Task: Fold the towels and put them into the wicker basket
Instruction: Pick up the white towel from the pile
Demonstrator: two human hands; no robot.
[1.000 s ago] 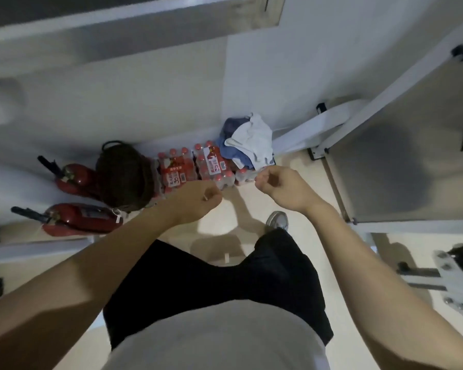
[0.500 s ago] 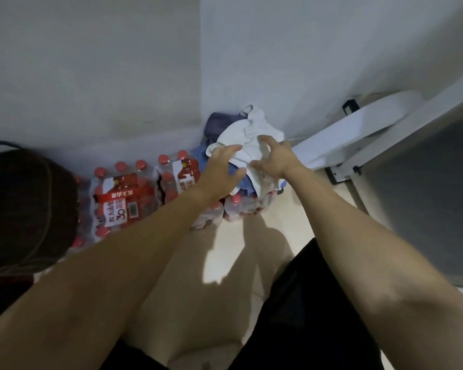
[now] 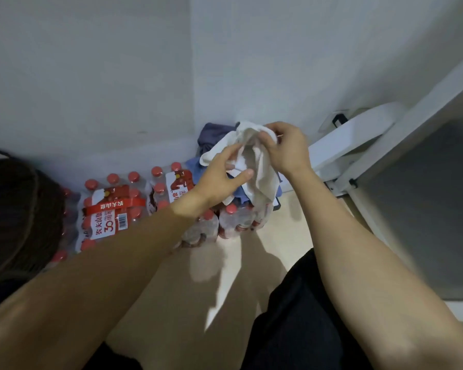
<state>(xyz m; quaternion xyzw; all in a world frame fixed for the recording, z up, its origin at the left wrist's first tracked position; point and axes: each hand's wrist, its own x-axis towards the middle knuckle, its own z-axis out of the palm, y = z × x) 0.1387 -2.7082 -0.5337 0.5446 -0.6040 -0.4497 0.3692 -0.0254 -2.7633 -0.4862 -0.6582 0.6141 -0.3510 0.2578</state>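
White towel point(image 3: 262, 180) held by both hands above "农夫山泉"-labelled bottle packs point(image 3: 112, 212).

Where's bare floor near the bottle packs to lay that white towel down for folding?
Bare floor lies between the bottle packs, the white frame and the person's legs. The corner is crowded: blue cloths heaped on the packs, with the white towel held by the left hand and right hand.

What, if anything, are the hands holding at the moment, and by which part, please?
Both hands hold the white towel: the right hand pinches its bunched top edge, and the left hand grips a lower fold on its left side.
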